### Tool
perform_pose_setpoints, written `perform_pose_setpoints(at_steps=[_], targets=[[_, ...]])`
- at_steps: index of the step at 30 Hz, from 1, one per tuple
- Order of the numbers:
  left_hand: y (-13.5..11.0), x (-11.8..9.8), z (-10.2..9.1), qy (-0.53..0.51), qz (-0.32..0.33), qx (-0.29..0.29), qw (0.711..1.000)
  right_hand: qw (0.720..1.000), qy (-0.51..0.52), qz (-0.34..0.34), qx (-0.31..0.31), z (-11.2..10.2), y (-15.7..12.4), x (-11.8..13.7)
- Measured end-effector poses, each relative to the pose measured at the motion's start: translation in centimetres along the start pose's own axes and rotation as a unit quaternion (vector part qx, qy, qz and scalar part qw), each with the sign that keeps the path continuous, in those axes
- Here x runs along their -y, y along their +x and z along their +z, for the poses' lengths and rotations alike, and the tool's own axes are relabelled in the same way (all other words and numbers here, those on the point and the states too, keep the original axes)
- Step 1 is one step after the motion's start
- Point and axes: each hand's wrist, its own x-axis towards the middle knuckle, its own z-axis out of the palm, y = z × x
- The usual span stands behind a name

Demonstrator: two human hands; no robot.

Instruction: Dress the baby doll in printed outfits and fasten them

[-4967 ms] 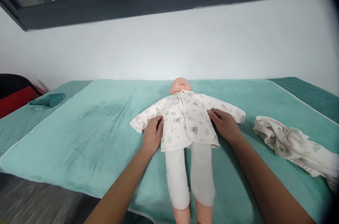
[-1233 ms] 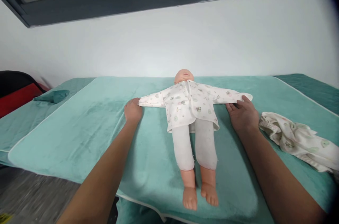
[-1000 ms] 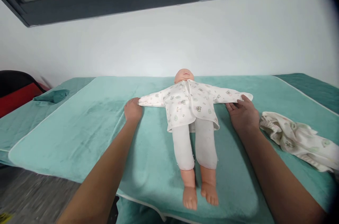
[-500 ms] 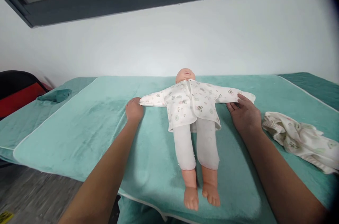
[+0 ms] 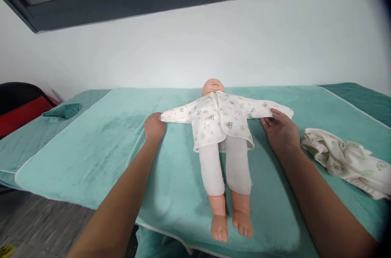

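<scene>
left hand (image 5: 154,127) pinching the cuff of the doll's shirt (image 5: 210,125); right hand (image 5: 282,132) spread, palm up, touching the other sleeve (image 5: 258,109); doll (image 5: 238,164) between them, face up on green cover (image 5: 91,148)

The jacket (image 5: 224,116) is white with small prints — the blanket (image 5: 91,148), teal.

One left hand (image 5: 154,127) and one right hand (image 5: 282,132) make two. There is one doll (image 5: 236,156), with one head (image 5: 213,86), two legs (image 5: 210,172) and two feet (image 5: 219,227). One printed jacket (image 5: 220,123) with two sleeves (image 5: 177,114) and one crumpled garment (image 5: 348,161) make two clothes. One small teal cloth (image 5: 62,110) and one yellow mark (image 5: 6,250) also show.
</scene>
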Motion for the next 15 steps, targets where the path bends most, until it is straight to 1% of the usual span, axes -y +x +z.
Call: perform_pose_setpoints(at_steps=[9, 12, 14, 15], targets=[[0.0, 0.2, 0.1, -0.024, -0.005, -0.009, 1.0, 1.0, -0.017, -0.023, -0.002, -0.1, 0.1, -0.4], [-0.1, 0.5, 0.2, -0.035, -0.004, -0.021, 0.999, 0.996, -0.06, -0.064, -0.007, -0.4, 0.3, -0.5], [-0.3, 0.8, 0.2, -0.041, 0.004, -0.03, 0.999, 0.992, -0.077, -0.094, -0.021, -0.9, 0.2, -0.4], [-0.5, 0.9, 0.2, -0.045, 0.011, -0.034, 0.998, 0.988, -0.111, -0.11, -0.008, -1.2, 0.0, -0.2]])
